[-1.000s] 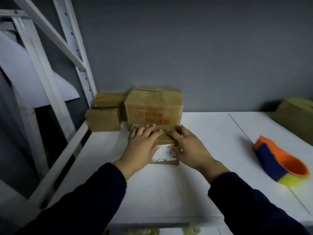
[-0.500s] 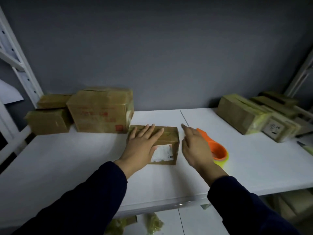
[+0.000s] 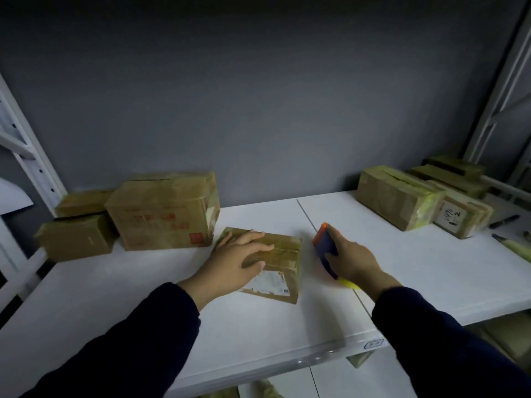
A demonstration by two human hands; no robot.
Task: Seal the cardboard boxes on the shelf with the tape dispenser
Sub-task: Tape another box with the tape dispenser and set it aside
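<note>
A small cardboard box (image 3: 283, 262) with a white label on its front lies in the middle of the white shelf (image 3: 143, 305). My left hand (image 3: 238, 258) rests flat on the box's top, fingers spread. Just right of the box, my right hand (image 3: 349, 259) grips the orange and blue tape dispenser (image 3: 324, 249), which holds a yellow tape roll. The dispenser stands on edge, a short gap away from the box.
A larger box (image 3: 163, 211) with red print and two small boxes (image 3: 76, 238) stand at the back left. More boxes (image 3: 399, 199) sit at the back right, with a marker pen (image 3: 504, 221) beside them. White rack posts rise at both sides.
My right hand left the box, moved right and took hold of the tape dispenser. My left hand stayed pressed on the box. The view swung to the right.
</note>
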